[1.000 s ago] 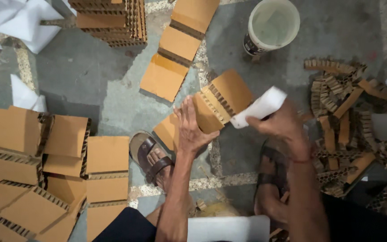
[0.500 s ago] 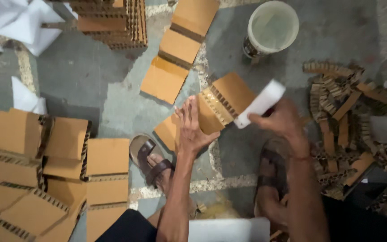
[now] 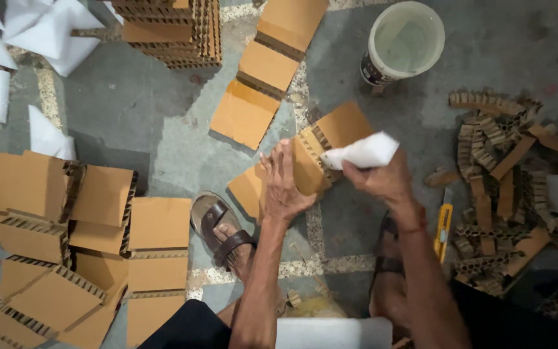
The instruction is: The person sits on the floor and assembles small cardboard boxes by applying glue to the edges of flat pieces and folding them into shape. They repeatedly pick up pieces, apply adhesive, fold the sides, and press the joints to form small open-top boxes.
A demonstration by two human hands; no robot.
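Cardboard piece (image 3: 321, 152), folded with honeycomb edges, lay on the floor under our left hand (image 3: 285, 187), pressed flat and open; our right hand (image 3: 382, 179) pinched a white sheet (image 3: 363, 152) at its 3 o'clock edge. We judged steady pressure best; bucket (image 3: 405, 39) at 1 o'clock, scraps (image 3: 505, 161) at 3, bare floor (image 3: 163, 129) at 10.

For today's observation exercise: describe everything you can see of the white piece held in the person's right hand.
The white piece looks like a soft, flat sheet, perhaps foam or paper, plain and unmarked. The right hand pinches one end, and it slants up to the right. Its other end meets the ribbed edge of the cardboard panel, which the left hand presses down.
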